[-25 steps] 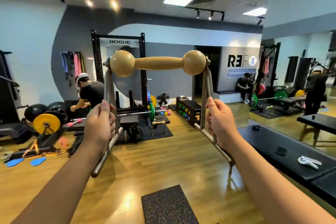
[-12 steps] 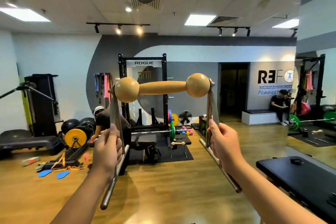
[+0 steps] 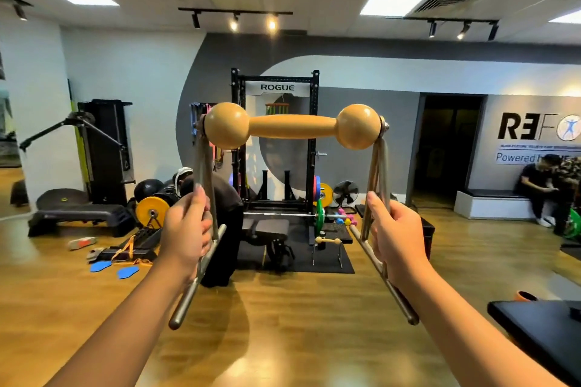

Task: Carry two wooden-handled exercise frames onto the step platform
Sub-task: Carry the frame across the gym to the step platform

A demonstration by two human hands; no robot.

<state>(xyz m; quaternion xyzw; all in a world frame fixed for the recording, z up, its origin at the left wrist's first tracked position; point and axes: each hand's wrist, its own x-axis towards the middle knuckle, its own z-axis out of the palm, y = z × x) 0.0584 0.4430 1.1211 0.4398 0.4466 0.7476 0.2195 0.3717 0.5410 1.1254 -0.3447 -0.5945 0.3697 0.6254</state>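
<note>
I hold one exercise frame point(image 3: 292, 126) up in front of me: a tan wooden handle with two ball ends on steel legs. My left hand point(image 3: 185, 231) grips its left leg and my right hand point(image 3: 396, 237) grips its right leg, handle uppermost. A second, identical frame point(image 3: 327, 248) stands far off on the black mat under the rack. The black step platform point(image 3: 75, 217) lies on the floor at the far left, well away from both frames.
A person point(image 3: 220, 207) bends over just behind the held frame. The black Rogue rack point(image 3: 276, 141) with a bench and barbell stands behind. Yellow plate point(image 3: 152, 211), straps and blue pads litter the left floor. A black padded table point(image 3: 540, 327) is at right; another person point(image 3: 537, 188) sits far right.
The view has swung left and lifted, bringing the step platform and cable machine into sight. The frame stays held the same way in both hands.
</note>
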